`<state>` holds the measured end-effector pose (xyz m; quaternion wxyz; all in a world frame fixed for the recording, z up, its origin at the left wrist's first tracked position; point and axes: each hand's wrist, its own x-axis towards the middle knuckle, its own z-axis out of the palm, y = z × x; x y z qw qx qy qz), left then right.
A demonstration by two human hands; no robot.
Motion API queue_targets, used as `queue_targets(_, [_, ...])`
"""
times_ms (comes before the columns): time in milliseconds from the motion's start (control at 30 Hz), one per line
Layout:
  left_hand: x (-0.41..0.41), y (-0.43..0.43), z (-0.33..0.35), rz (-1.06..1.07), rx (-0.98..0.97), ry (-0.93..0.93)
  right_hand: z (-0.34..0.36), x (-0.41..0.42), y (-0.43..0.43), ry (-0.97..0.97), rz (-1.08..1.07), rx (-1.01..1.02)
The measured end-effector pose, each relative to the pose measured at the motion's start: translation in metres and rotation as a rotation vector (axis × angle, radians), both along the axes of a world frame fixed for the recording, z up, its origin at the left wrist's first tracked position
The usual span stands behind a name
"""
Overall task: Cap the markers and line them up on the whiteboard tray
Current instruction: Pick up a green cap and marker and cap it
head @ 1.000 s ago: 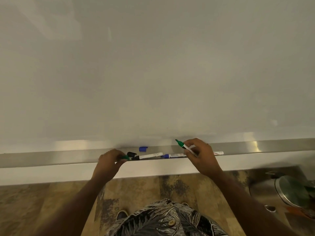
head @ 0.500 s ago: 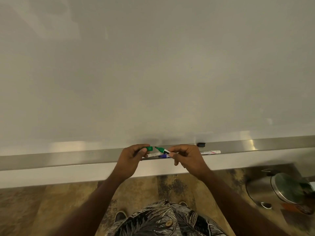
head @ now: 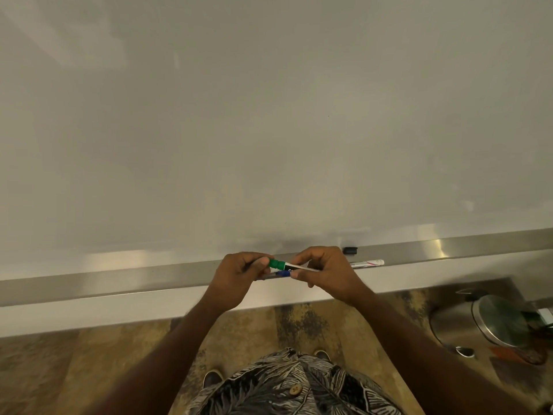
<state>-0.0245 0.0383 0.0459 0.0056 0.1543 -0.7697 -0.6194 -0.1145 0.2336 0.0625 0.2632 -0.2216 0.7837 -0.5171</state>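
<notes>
Both hands meet just above the tray: the left hand (head: 239,275) is curled with thumb and fingertips pinched on the green cap (head: 276,264), and the right hand (head: 324,272) is closed around the white barrel of the green marker (head: 294,267), which runs from the cap back under its fingers. Cap and barrel look joined end to end, though whether the cap is pressed fully home cannot be told. Right below the hands a blue marker (head: 282,273) lies on the whiteboard tray (head: 119,280), mostly hidden by the fingers. To the right, past the right hand, the end of another white marker (head: 369,263) rests along the tray, and a small black cap (head: 349,250) sits by itself at the back edge where the tray meets the whiteboard (head: 269,115). Lower down are a patterned shirt (head: 299,384), a mottled floor (head: 59,369), and a steel bin (head: 478,324) standing at the right.
</notes>
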Motion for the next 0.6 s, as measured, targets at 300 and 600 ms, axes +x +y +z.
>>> queue_targets(300, [0.005,0.020,-0.003,-0.036,-0.061,0.012,0.004,-0.015,0.002,-0.187,0.079,-0.002])
queue_targets(600, [0.021,0.011,-0.031,-0.128,-0.228,-0.099,-0.023,-0.006,0.001,-0.037,0.217,0.268])
